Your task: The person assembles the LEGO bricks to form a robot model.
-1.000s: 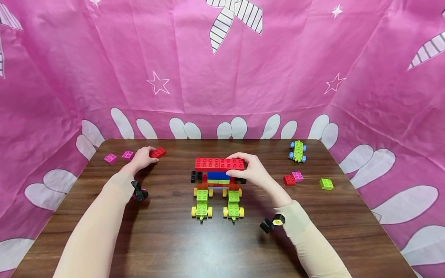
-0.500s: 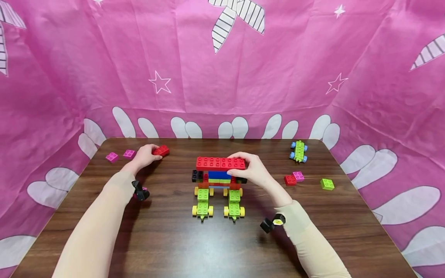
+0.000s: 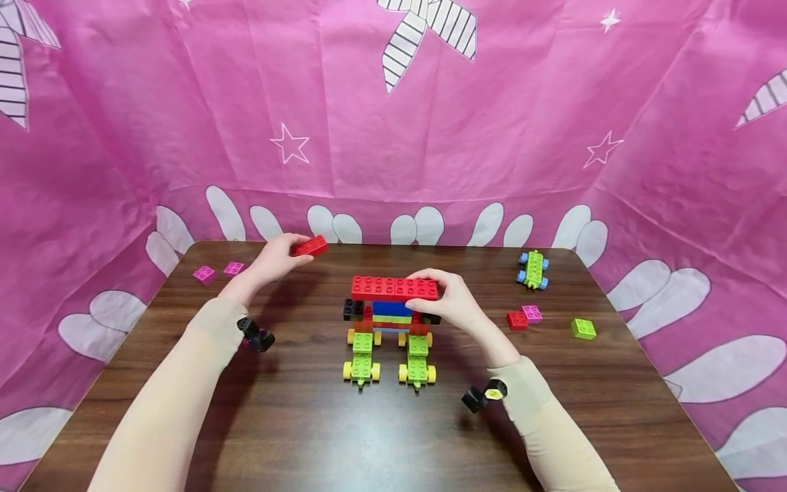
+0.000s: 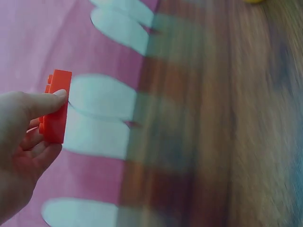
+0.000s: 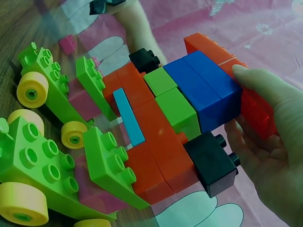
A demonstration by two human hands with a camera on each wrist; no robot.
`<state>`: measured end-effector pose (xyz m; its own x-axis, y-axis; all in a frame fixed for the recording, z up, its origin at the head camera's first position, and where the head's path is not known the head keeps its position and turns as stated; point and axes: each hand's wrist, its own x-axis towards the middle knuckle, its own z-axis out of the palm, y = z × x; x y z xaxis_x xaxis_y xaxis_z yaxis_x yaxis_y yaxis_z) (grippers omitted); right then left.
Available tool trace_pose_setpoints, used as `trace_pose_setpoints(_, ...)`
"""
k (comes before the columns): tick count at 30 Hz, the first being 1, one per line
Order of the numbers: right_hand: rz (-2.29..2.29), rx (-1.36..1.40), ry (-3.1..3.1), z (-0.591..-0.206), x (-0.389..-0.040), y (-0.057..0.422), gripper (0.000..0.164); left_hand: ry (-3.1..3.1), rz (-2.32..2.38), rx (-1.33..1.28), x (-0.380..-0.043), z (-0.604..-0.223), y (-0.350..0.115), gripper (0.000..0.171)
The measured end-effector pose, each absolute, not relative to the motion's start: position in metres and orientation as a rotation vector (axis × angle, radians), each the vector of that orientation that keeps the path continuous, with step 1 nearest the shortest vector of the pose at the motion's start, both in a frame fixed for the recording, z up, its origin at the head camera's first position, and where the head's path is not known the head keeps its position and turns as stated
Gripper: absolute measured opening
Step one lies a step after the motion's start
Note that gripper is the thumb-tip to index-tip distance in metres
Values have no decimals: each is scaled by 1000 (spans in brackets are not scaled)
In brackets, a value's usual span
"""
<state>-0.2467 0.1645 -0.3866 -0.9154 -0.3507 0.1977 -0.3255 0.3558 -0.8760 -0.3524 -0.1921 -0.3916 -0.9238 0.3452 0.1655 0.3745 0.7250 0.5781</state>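
In the head view my left hand (image 3: 275, 261) pinches a red brick (image 3: 312, 246) above the back left of the table. The left wrist view shows the thumb on one face of that red brick (image 4: 57, 111), its studs toward the palm. My right hand (image 3: 451, 298) grips the right end of the red top bricks (image 3: 393, 288) on a block model. Blue bricks (image 5: 203, 87), green bricks (image 5: 177, 111) and black bricks (image 5: 213, 165) sit below those, over red ones. Two green wheeled bases (image 3: 361, 367) with yellow wheels carry the model.
Two pink bricks (image 3: 204, 274) lie at the back left. Toward the right are a red brick (image 3: 517, 320), a pink brick (image 3: 531, 313) and a lime brick (image 3: 583, 329). A green base with blue wheels (image 3: 533, 269) stands behind them. Pink cloth (image 3: 344, 164) surrounds the table.
My left hand has lifted the red brick off the table and carried it to the right and away. The right hand keeps its grip on the model; the view has shifted slightly.
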Motion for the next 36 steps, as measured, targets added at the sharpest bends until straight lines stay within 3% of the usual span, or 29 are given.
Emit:
trace_pose_setpoints(19,-1637,-534,2560,-382,-243,163,37,-2677,-941,-907,-296,-327,-125,46)
trace_pose_setpoints(36,-1636,-537,2570,-386,-245,166,39,-2592,-989,-1122,-256,-317,-87,47)
